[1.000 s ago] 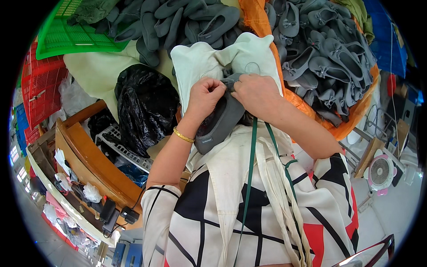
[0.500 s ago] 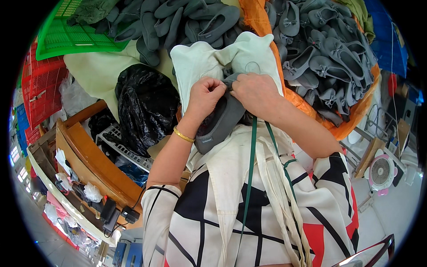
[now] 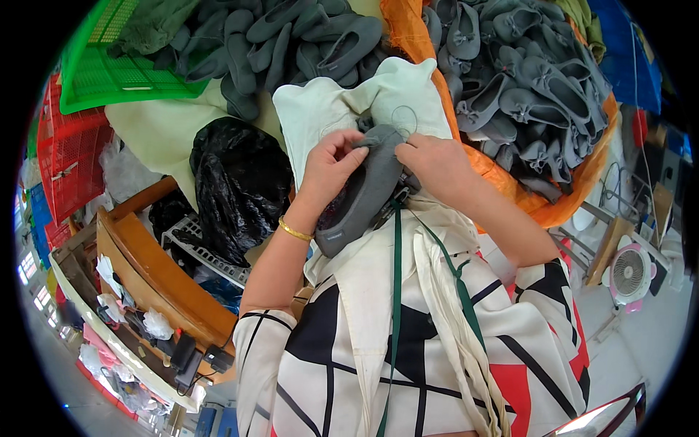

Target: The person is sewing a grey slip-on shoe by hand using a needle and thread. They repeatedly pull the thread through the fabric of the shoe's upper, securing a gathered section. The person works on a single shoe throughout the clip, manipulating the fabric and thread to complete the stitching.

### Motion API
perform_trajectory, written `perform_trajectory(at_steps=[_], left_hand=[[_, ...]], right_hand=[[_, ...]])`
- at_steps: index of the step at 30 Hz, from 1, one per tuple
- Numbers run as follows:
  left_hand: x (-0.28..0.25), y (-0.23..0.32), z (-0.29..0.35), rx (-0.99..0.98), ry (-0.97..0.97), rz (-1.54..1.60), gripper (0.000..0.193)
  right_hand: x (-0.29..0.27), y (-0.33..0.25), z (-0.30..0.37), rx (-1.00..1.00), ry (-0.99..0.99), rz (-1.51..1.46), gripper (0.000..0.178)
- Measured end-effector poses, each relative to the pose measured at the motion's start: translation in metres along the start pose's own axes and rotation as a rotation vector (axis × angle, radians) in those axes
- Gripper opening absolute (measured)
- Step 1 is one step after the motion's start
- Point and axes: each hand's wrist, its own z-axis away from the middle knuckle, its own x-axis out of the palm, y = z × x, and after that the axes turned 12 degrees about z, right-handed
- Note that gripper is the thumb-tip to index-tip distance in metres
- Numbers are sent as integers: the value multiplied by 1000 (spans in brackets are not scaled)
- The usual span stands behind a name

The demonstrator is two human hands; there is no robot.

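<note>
A dark grey fabric shoe (image 3: 375, 182) lies over my lap, its toe pointing away from me and its heel near my apron. My left hand (image 3: 325, 169) is closed on the toe edge, thumb and fingers pinching the fabric. At the shoe's right side, my right hand (image 3: 442, 169) has its fingertips pressed together; what they hold is too small to make out. A thin dark loop of thread (image 3: 405, 116) stands just above those fingertips, over the pale cloth (image 3: 408, 84). Green straps (image 3: 397, 284) hang down my apron.
An orange sack (image 3: 502, 186) full of grey bowed shoes (image 3: 542, 109) stands at the right, and more grey shoes (image 3: 244, 54) are heaped ahead. Left are a black plastic bag (image 3: 237, 182), a green basket (image 3: 116, 80), red crates (image 3: 69, 146) and a wooden drawer (image 3: 156, 269).
My right hand has drawn back from the shoe's toe, a little to the right and nearer me, uncovering the toe. My left hand keeps its pinch on the shoe.
</note>
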Motion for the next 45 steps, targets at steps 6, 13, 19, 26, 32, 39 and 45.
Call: perform_trajectory(at_steps=[6, 13, 19, 26, 32, 39, 45], left_hand=[[13, 24, 28, 29, -212, -435, 21], [8, 20, 41, -552, 23, 190, 34], [34, 13, 40, -583, 69, 620, 29], [39, 17, 53, -180, -9, 110, 25], [33, 36, 58, -208, -159, 292, 38], [43, 37, 70, -223, 24, 190, 29], [32, 25, 68, -306, -24, 537, 26]], right_hand=[[8, 19, 19, 65, 43, -83, 10], [-6, 61, 51, 770, 122, -1635, 12], [-13, 142, 97, 904, 860, -1996, 11], [-17, 120, 92, 783, 780, -1307, 17], [-11, 10, 30, 358, 119, -915, 29], [1, -20, 19, 314, 226, -641, 35], [9, -8, 20, 297, 81, -719, 31]])
